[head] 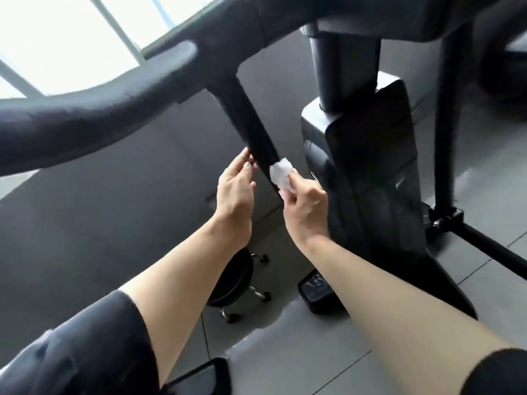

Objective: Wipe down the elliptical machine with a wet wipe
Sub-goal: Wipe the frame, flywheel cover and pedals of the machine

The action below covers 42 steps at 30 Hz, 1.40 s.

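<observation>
Pinching the wipe [281,174] in my right hand [306,206], fingers curled round the crumpled white wad, which I press against the right side of the bar [251,129]. My left hand [235,189] sits on the bar's other side, fingers nearly straight, tips touching its left edge, holding nothing.

Largest to smallest:
- Elliptical [368,155]: black, fills the upper and right of the view. Curved handlebar [94,121] runs from the left edge up toward the top centre. The bar drops from it, slanting down and rightward between my hands.
- Shroud [373,178]: flat black panel just right of my right hand, below the centre post.
- Stool [232,276]: round black seat on castors, on the grey tiled floor [299,363], under my left forearm.
- Pedal [316,290]: black, on the floor near the shroud's lower end.
- Wipe: at the bar's lower visible stretch, touching it.
</observation>
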Motion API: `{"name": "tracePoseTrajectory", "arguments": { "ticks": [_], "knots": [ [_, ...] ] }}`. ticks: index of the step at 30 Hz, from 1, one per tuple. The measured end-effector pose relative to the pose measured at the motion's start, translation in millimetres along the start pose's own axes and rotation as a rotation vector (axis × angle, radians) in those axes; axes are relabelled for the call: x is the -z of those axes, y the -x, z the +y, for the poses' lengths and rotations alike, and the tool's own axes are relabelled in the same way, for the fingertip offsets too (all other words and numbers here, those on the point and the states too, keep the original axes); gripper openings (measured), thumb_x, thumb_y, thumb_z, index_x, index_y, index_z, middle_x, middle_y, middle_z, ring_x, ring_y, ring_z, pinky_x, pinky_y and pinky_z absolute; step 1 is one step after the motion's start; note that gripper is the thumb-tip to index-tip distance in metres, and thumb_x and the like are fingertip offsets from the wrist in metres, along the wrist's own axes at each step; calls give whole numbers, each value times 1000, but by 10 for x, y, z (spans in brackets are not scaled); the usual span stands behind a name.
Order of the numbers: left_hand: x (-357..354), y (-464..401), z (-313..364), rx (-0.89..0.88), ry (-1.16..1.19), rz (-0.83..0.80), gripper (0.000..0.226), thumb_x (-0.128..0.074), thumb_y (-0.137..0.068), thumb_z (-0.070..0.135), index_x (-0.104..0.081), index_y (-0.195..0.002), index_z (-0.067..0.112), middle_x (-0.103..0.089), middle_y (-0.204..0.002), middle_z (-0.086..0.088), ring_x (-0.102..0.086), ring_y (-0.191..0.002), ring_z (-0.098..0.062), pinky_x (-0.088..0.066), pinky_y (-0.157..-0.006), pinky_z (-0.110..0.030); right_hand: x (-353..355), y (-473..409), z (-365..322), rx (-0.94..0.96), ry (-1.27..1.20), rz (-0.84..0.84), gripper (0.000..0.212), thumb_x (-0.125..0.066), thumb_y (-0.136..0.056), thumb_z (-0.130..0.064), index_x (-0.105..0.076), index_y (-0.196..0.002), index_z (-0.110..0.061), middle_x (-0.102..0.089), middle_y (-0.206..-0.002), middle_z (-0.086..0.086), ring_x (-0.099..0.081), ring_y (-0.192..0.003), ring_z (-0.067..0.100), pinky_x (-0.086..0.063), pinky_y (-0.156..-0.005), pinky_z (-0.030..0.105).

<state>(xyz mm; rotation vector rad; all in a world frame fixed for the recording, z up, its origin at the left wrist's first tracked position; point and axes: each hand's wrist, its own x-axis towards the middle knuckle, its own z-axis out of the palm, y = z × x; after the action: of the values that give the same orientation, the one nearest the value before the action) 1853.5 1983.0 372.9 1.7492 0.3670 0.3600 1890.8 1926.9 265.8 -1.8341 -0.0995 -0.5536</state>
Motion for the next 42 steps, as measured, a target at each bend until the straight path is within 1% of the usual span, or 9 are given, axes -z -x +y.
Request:
{"name": "tracePoseTrajectory", "arguments": {
  "ticks": [4, 11, 20, 24, 29, 32, 36, 40, 42],
  "knots": [
    [-70, -20, -372, 47, 9, -75, 40, -38, -103, 7, -53, -136, 24, -62, -130, 7, -56, -122, -10, -37, -111, -33, 22, 26, 224, -8, -5, -99, 9, -55, -91, 1, -61, -85, 0, -62, -77, 17, -55, -71, 30, -28, -60, 22],
    [-246, -157, -1309, -4, 140, -73, 36, -40, -101, 4, -62, -118, 27, -66, -127, 0, -60, -120, -15, -41, -109, -34, -201, 486, 867, 68, -47, -39, 37, -52, -89, 9, -60, -125, 6, -67, -108, 25, -63, -101, 37, -43, -87, 26],
    [-263, -224, -1903, -33, 234, -185, 36, -39, -97, -4, -64, -98, 22, -70, -82, 12, -65, -70, 4, -48, -61, -9, -403, 589, 1097, 86, -14, 6, 42, -42, -89, -1, -59, -128, 0, -70, -107, 18, -65, -101, 31, -45, -87, 26],
    [-247, -347, -2006, -45, 271, -225, 38, -44, -91, -4, -64, -117, 15, -71, -110, -3, -67, -101, -16, -54, -90, -26, -516, 621, 1192, 97, 26, 74, 36, -45, -93, -7, -61, -125, 0, -72, -104, 15, -67, -96, 30, -49, -86, 33],
    [-245, -283, -2103, -107, 362, -301, 41, -39, -89, -11, -60, -110, 17, -62, -97, -4, -59, -69, -1, -47, -62, -9, -502, 786, 1405, -146, 75, -49, 22, -44, -93, -2, -65, -100, -1, -70, -89, 14, -63, -85, 29, -50, -81, 43],
    [-272, -276, -2206, -96, 439, -322, 40, -41, -90, -10, -63, -107, 20, -66, -101, -2, -62, -86, -8, -52, -76, -18, -556, 681, 1271, -2, 63, 77, 35, -44, -93, -6, -64, -122, -6, -72, -97, 9, -65, -89, 19, -49, -82, 23],
    [-284, -231, -2504, -12, 295, -356, 36, -34, -90, -6, -60, -99, 17, -59, -95, -6, -52, -86, -14, -44, -79, -23, -606, 959, 1535, -247, 143, -81, 28, -42, -93, -9, -64, -108, -1, -70, -91, 14, -63, -87, 29, -46, -80, 39],
    [-316, -194, -2828, 156, 69, -316, 23, -45, -92, 26, -66, -85, 20, -63, -90, 0, -55, -82, -11, -49, -79, -26, -542, 937, 1624, -248, 180, -66, 37, -47, -90, 4, -45, -65, -23, -47, -59, -14, -50, -58, -2, -34, -58, 14],
    [-338, -189, -2897, 257, 30, -229, 53, -57, -78, 57, -59, -70, 4, -62, -75, -13, -56, -71, -27, -54, -77, -40, -555, 943, 1588, -210, 171, -15, 40, -48, -89, 3, -41, -63, -26, -42, -54, -16, -47, -54, -6, -32, -55, 9]
  ]
}}
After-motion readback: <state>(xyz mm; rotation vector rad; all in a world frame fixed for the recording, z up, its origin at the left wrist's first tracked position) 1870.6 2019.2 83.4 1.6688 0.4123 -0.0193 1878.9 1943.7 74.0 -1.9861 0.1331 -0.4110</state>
